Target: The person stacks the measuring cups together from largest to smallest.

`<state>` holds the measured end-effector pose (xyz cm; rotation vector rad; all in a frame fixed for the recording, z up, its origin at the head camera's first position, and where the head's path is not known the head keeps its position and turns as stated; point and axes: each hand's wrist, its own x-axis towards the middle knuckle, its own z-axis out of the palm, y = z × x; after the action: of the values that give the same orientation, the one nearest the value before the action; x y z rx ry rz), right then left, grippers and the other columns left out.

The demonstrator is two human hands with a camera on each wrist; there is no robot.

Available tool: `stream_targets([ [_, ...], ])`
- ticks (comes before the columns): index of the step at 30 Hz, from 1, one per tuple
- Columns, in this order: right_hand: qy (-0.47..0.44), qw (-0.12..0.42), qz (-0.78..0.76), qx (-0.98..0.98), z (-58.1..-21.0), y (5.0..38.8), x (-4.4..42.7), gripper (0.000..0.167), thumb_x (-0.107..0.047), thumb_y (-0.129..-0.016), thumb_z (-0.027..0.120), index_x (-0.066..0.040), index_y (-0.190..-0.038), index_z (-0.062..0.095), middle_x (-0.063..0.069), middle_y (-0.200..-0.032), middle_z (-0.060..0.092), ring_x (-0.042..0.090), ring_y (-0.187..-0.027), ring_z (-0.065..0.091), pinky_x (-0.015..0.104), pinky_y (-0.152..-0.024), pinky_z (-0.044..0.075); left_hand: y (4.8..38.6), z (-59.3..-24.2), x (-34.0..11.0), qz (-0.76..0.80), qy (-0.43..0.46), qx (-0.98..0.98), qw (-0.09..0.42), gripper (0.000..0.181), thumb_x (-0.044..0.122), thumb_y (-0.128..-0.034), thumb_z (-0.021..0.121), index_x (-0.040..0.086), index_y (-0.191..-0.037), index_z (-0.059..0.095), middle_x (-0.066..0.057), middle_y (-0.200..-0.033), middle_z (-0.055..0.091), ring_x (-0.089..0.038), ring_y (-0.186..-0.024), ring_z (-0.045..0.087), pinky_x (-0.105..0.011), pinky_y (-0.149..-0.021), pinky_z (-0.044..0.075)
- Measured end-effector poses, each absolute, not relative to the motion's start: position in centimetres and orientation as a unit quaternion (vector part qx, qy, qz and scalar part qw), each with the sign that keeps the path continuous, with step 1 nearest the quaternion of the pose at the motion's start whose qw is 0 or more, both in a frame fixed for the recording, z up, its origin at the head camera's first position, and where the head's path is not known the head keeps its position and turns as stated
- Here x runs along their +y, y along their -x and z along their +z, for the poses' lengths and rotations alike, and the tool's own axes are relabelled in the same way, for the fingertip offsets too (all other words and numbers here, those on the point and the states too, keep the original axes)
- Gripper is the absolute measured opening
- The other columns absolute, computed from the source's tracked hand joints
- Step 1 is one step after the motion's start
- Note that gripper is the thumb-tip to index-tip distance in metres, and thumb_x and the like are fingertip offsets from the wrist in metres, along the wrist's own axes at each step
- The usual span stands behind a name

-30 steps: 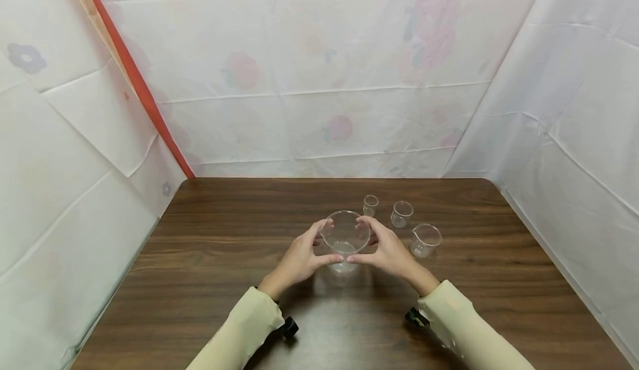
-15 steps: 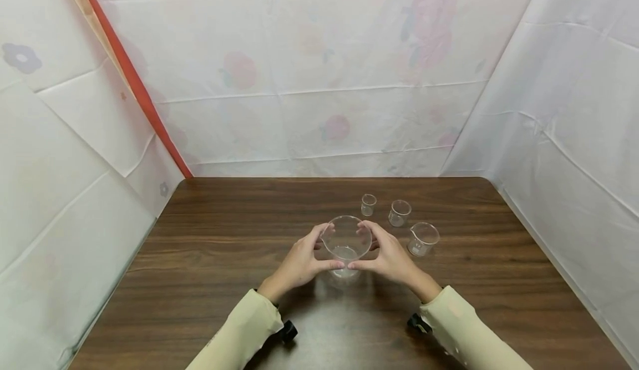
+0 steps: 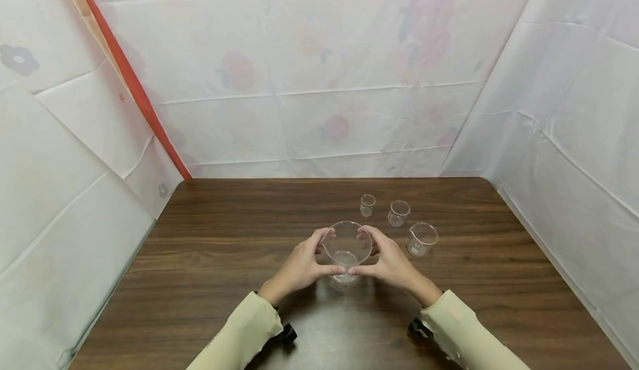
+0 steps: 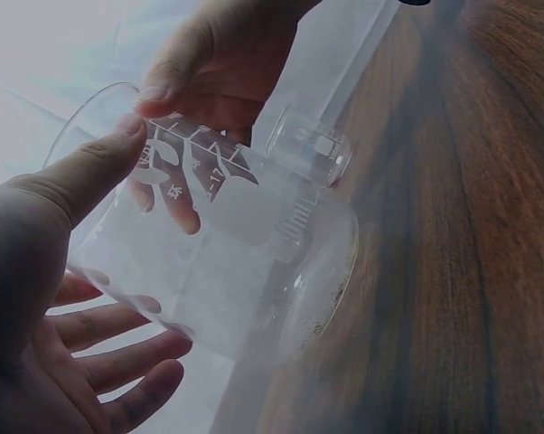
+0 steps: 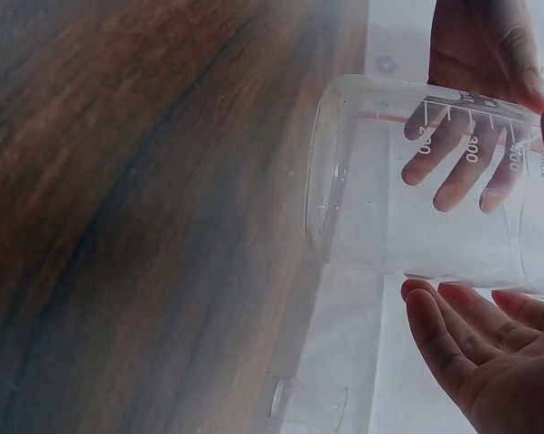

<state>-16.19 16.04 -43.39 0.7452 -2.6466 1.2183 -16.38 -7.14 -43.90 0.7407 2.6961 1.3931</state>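
Observation:
Both hands grip a large clear glass beaker (image 3: 345, 248) from its two sides in the head view. My left hand (image 3: 301, 263) curves round its left side, and my right hand (image 3: 391, 259) round its right. The thumbs nearly meet at the near side, while the other fingers lie along the glass toward the back. White markings show on the beaker (image 4: 209, 217) in the left wrist view. In the right wrist view the fingers of the left hand (image 5: 489, 54) show through the glass. Whether its base touches the table I cannot tell.
Three smaller glass beakers stand behind and to the right of the hands: the smallest (image 3: 367, 206), a medium one (image 3: 399, 213) and a larger one (image 3: 422, 239) near the right hand. The brown wooden table (image 3: 224, 220) has white cloth (image 3: 309, 70) behind it and at both sides.
Both hands and the large beaker have moved slightly nearer the body, down in the head view. The grip looks the same. The whole view has shifted a little.

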Motion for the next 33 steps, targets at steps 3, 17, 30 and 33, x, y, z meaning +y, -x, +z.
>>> stream_targets([
  [3, -0.25, 0.068, 0.402, -0.879, -43.53, 16.13, 16.07, 0.086, -0.029, -0.065, 0.091, 0.0, -0.134, 0.048, 0.013, -0.12, 0.062, 0.025, -0.095, 0.064, 0.026, -0.075, 0.056, 16.41, -44.05, -7.1, 0.444, -0.238, 0.863, 0.008, 0.082, 0.038, -0.0735, 0.084, 0.01, -0.139, 0.045, -0.007, -0.134, 0.058, -0.033, -0.109, 0.064, -0.044, -0.092, 0.054],
  [17, -0.239, 0.051, 0.413, -0.877, -43.88, 15.93, 16.07, 0.084, -0.031, -0.065, 0.091, -0.002, -0.131, 0.049, 0.017, -0.121, 0.062, 0.025, -0.095, 0.064, 0.025, -0.075, 0.055, 16.35, -44.54, -7.18, 0.443, -0.241, 0.863, 0.022, 0.083, 0.04, -0.0736, 0.084, 0.011, -0.14, 0.044, -0.009, -0.136, 0.058, -0.033, -0.109, 0.064, -0.044, -0.091, 0.054],
  [30, -0.221, 0.029, 0.423, -0.878, -44.11, 15.81, 15.9, 0.085, -0.033, -0.067, 0.09, -0.003, -0.134, 0.047, 0.014, -0.124, 0.06, 0.026, -0.094, 0.065, 0.026, -0.075, 0.055, 16.54, -44.83, -7.34, 0.447, -0.237, 0.862, 0.041, 0.083, 0.042, -0.0748, 0.083, 0.013, -0.141, 0.042, -0.007, -0.139, 0.055, -0.031, -0.111, 0.064, -0.045, -0.093, 0.053],
  [33, -0.22, 0.028, 0.419, -0.88, -44.2, 15.92, 15.95, 0.084, -0.034, -0.067, 0.089, -0.005, -0.134, 0.047, 0.012, -0.123, 0.06, 0.025, -0.092, 0.065, 0.025, -0.074, 0.055, 16.67, -44.79, -7.38, 0.444, -0.242, 0.862, 0.041, 0.084, 0.042, -0.0752, 0.082, 0.015, -0.143, 0.041, -0.007, -0.139, 0.055, -0.032, -0.11, 0.064, -0.045, -0.092, 0.053],
])
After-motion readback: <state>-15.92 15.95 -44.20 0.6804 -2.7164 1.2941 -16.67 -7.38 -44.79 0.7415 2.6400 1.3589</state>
